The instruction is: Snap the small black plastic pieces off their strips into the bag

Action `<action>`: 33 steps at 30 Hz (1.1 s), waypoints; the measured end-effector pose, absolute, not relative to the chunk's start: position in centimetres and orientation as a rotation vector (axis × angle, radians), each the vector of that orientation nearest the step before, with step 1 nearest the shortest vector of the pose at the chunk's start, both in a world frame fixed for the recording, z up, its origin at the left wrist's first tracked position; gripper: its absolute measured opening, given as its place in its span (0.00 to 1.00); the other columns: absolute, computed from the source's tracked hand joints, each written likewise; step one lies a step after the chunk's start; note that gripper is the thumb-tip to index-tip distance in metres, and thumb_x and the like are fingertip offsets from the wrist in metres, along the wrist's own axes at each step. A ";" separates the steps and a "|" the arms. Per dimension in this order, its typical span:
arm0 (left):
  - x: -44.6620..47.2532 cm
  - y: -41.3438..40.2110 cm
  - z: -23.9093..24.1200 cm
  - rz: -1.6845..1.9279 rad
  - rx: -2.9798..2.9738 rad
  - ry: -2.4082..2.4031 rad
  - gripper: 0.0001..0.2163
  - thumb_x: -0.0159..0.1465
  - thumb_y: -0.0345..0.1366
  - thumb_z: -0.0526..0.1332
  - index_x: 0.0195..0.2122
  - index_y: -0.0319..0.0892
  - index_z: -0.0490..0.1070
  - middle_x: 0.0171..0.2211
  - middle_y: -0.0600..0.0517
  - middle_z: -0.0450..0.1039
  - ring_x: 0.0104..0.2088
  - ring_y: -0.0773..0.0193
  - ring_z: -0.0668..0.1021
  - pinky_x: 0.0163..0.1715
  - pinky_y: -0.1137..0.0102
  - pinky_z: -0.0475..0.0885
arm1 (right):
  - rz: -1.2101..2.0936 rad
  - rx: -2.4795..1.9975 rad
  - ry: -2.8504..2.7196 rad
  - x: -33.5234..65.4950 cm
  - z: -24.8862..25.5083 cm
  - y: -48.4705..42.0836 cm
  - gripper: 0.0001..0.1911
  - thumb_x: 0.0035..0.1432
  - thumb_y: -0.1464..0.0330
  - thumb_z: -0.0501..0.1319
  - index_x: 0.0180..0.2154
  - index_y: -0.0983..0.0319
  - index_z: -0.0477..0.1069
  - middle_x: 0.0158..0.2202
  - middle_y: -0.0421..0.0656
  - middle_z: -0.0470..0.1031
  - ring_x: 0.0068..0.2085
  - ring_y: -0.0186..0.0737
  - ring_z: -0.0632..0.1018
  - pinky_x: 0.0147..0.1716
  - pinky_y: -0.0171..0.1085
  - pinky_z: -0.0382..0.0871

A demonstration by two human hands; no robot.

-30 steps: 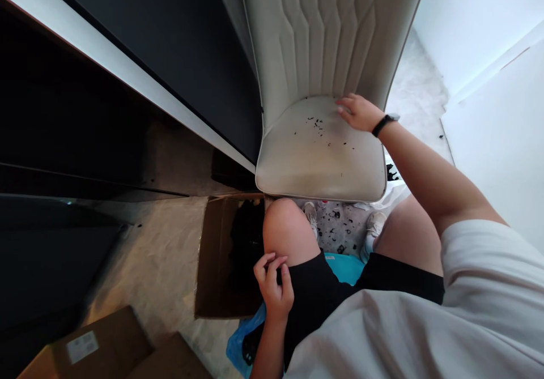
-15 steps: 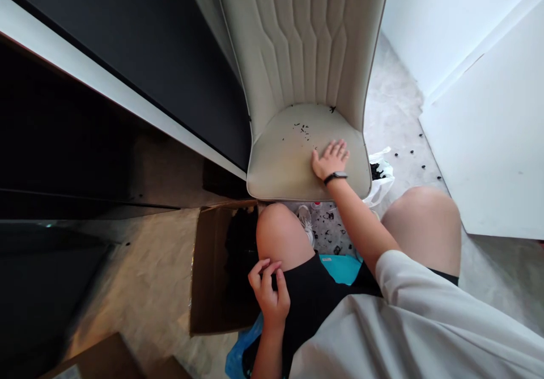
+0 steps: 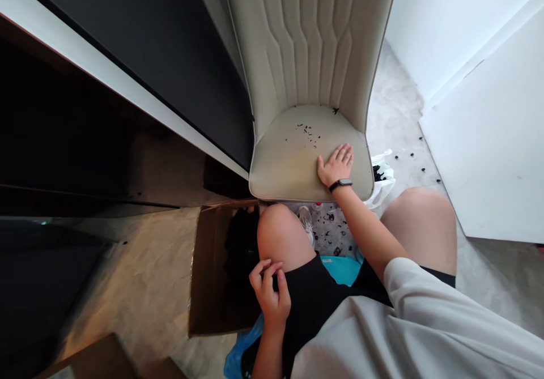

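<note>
My right hand lies flat on the seat of a beige padded chair, palm down with the fingers spread. A black wristband is on that wrist. Small black scraps are scattered on the seat, ahead and to the left of the fingers. One larger black piece sits where seat and backrest meet. My left hand rests by my left thigh, fingers loosely bent and apart, with nothing seen in it.
An open cardboard box holding dark things stands left of my leg, with a blue plastic bag near it. Right of the chair is a white bag of black pieces. More black bits litter the floor. A white panel stands at right.
My right hand has slid slightly right and toward me on the seat. The view has shifted a little. My left hand stays by the thigh.
</note>
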State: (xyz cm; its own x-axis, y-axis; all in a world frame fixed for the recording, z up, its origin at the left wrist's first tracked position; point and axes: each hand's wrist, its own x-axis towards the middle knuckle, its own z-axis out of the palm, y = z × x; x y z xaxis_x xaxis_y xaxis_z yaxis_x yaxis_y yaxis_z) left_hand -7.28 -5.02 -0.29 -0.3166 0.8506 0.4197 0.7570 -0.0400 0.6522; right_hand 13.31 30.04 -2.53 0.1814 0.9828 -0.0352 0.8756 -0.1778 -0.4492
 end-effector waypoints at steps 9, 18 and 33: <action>-7.0 -4.7 -0.3 1.277 1.761 2.119 0.08 0.76 0.33 0.61 0.49 0.43 0.81 0.53 0.44 0.72 0.54 0.56 0.79 0.56 0.59 0.78 | 0.442 -1.854 -2.043 10.7 2.3 39.0 0.45 0.78 0.53 0.39 0.82 0.76 0.36 0.85 0.59 0.36 0.85 0.58 0.42 0.81 0.62 0.38; -6.8 -4.6 -0.3 1.286 1.764 2.131 0.09 0.76 0.35 0.60 0.49 0.43 0.81 0.51 0.42 0.76 0.53 0.55 0.80 0.55 0.57 0.79 | 0.401 -1.793 -2.319 19.7 -0.7 29.5 0.45 0.76 0.51 0.43 0.82 0.72 0.44 0.85 0.59 0.44 0.84 0.61 0.48 0.80 0.66 0.42; -6.8 -5.4 -1.0 1.639 1.070 1.991 0.11 0.77 0.39 0.57 0.50 0.42 0.77 0.51 0.41 0.74 0.54 0.53 0.79 0.57 0.57 0.77 | 0.323 -1.652 -2.106 19.8 -2.7 29.7 0.47 0.65 0.47 0.37 0.77 0.54 0.66 0.75 0.62 0.67 0.77 0.63 0.66 0.73 0.61 0.56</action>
